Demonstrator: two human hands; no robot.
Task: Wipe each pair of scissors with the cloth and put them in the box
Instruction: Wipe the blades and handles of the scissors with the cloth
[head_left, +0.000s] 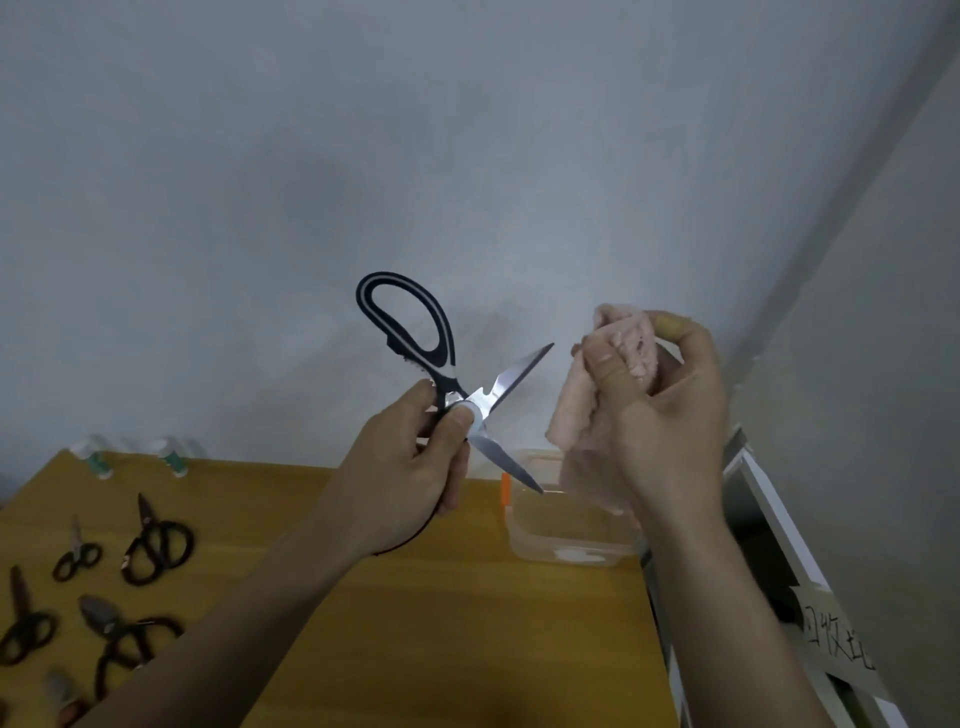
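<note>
Gripped near the pivot, a pair of black-and-white kitchen scissors (441, 374) is held up in the left hand (410, 467), thumb pressed by the joint and fingers curled round the lower handle, blades spread wide in mid-air above the tabletop (415, 623). Just beside the upper blade tip, not touching it, the right hand (670, 415) clutches a bunched pink cloth (576, 410), fingers closed round its folds. Below the hands sits the clear plastic box (571, 540), an orange clip on its near-left wall. More dark-handled scissors (156, 545) lie well apart at the tabletop's left end, near small bottles (171, 454) by the wall. These shears look stiff and fairly weighty, with sharp edges; wiping likely goes safest along the flat of each blade, holding by the handles.
</note>
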